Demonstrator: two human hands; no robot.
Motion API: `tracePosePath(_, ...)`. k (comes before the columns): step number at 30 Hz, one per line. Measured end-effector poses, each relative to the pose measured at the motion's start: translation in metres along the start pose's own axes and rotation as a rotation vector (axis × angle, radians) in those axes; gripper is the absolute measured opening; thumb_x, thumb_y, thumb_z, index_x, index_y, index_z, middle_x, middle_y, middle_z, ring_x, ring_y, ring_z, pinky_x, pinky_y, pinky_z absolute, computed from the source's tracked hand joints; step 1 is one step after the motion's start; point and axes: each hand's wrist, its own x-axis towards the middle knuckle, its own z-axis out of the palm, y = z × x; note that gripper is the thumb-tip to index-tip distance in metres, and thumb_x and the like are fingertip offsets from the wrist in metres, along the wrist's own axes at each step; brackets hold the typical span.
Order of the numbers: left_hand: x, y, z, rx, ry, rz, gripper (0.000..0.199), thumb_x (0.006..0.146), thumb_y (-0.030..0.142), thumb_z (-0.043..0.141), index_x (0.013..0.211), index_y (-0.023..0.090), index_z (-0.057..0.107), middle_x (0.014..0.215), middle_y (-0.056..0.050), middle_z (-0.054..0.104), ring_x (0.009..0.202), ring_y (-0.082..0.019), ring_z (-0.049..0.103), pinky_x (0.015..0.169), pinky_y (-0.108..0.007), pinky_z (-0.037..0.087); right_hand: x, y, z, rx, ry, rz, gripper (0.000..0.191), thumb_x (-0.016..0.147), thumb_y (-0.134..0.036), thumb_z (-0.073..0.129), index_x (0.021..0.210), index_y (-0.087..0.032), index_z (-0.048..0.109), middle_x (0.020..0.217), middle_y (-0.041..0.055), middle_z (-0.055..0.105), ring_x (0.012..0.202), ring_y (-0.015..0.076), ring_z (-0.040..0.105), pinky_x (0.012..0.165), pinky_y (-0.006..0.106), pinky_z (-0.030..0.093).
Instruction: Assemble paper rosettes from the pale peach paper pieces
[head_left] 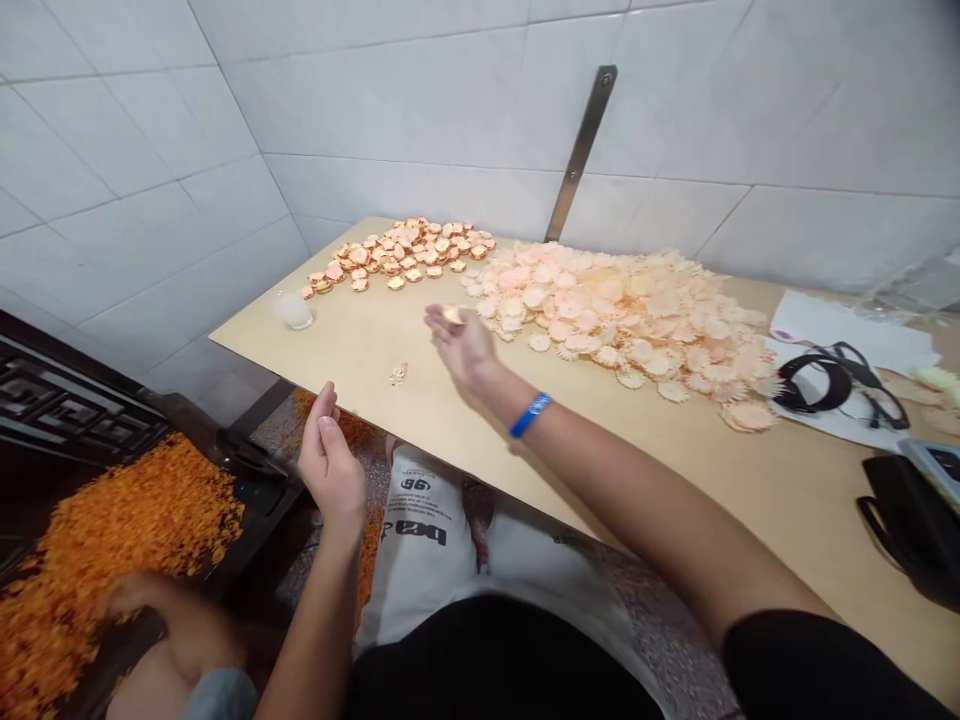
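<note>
My right hand [466, 350], with a blue wristband, is over the middle of the table, palm turned up. A small pale disc [453, 314] rests at its fingers, which look slightly curled. Near the table's front edge is my left hand [332, 460], raised with its palm facing right, fingers extended and nothing visible in it. Between the hands lies a small patch of bits [398, 374] on the tabletop. Pale pink scalloped discs [607, 300] form a large heap beyond my right hand. Smaller red-edged discs [405, 250] lie spread at the back left.
A translucent cup [293, 309] stands at the table's left side. Glasses [874, 388], a black band [814, 382], white papers [847, 325] and a black case [911, 525] lie at the right. Another person's hand [133, 594] is by orange petals [150, 505] at lower left.
</note>
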Motion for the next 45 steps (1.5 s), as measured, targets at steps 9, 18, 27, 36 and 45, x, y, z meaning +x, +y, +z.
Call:
tracePosePath(9,-0.043,0.040,0.069,0.119,-0.739,0.664,0.053,0.099,0.037,0.035,0.149,0.018,0.034,0.147,-0.013,0.047,0.144,-0.025,0.032,0.119,-0.049,0.025,-0.064,-0.047,-0.017,0.537,0.012,0.110,0.043,0.085,-0.027,0.027,0.111,-0.018,0.060,0.120,0.0078,0.067,0.125,0.0170,0.056,0.111,0.041,0.040)
tracePosePath(18,0.059,0.005,0.071,0.470,-0.514,0.454,0.052,0.096,0.048,0.039,0.136,0.019,0.053,0.153,-0.015,0.038,0.148,-0.033,0.018,0.116,-0.066,0.004,-0.079,-0.050,-0.011,0.378,-0.134,0.099,0.047,0.084,-0.034,0.028,0.120,-0.021,0.054,0.137,0.0096,0.056,0.130,0.0216,0.050,0.112,0.049,0.037)
tracePosePath(27,0.024,0.031,0.076,0.267,-0.798,0.774,0.046,0.092,0.051,0.045,0.131,0.030,0.059,0.140,-0.005,0.057,0.139,-0.027,0.041,0.121,-0.056,0.002,-0.080,-0.044,-0.008,0.165,-0.245,0.013,0.054,0.088,-0.042,0.024,0.134,-0.022,0.046,0.147,0.0079,0.048,0.131,0.0242,0.050,0.108,0.052,0.040)
tracePosePath(36,0.030,0.031,0.110,0.118,-0.756,0.571,0.030,0.095,0.032,0.045,0.104,0.021,0.072,0.112,-0.008,0.073,0.111,-0.023,0.064,0.111,-0.049,0.037,-0.109,-0.077,-0.119,0.007,-0.095,0.003,0.037,0.089,-0.034,0.040,0.110,-0.019,0.067,0.107,0.0097,0.073,0.094,0.0216,0.067,0.084,0.041,0.053)
tracePosePath(45,-0.030,0.074,0.240,-0.320,-1.450,-0.018,0.033,0.082,0.041,0.062,0.101,0.016,0.073,0.077,-0.007,0.073,0.079,-0.019,0.068,0.074,-0.029,0.054,-0.128,-0.095,-0.202,-0.583,-0.075,0.082,0.049,0.086,-0.057,0.050,0.071,-0.013,0.065,0.060,0.0066,0.067,0.046,0.0123,0.056,0.045,0.025,0.043)
